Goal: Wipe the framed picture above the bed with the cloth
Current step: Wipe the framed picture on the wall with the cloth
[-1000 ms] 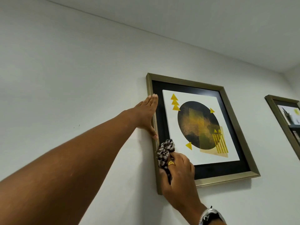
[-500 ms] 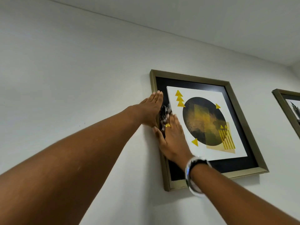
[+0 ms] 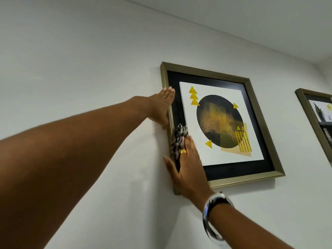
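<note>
Two bare hands work at a white wall. Left hand (image 3: 159, 109): flat, fingers together, pressed against the wall and the left rail of the gold-framed square picture with black mat and yellow-and-black abstract print (image 3: 222, 123), apparently to steady it against the rubbing. Right hand (image 3: 186, 168): fingers extended, palm pressing the crumpled black-and-white checked cloth (image 3: 177, 141) onto the black mat beside the left rail, thumb splayed onto the wall; a yellow ring (image 3: 183, 151) and a silver-and-black bangle (image 3: 213, 216) are worn. Wiping looks confined to the left edge; glass and other rails likely remain. Second gold-framed picture (image 3: 316, 121): far right, partly cropped, untouched.
</note>
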